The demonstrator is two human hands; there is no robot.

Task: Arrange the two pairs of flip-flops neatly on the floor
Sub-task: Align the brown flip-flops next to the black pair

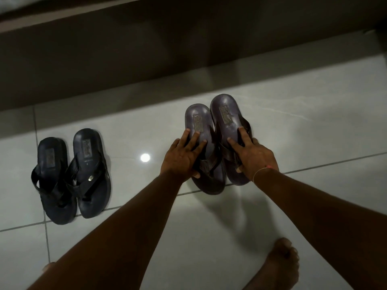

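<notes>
At three o'clock from the black pair (71, 174), the purple pair (225, 109) is lying side by side, touching, long axes running six to twelve. Left hand (181, 156) and right hand (255, 159) are each pressing flat, straight fingers (193, 140) on one sandal, gripping nothing.

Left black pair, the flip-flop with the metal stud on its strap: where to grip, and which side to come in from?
Pinch the strap of the studded flip-flop where it arches off the footbed, coming from above and from its right. Bare floor lies on that side, while its partner crowds the left edge. This is probably easier than gripping the flat sole.
</notes>
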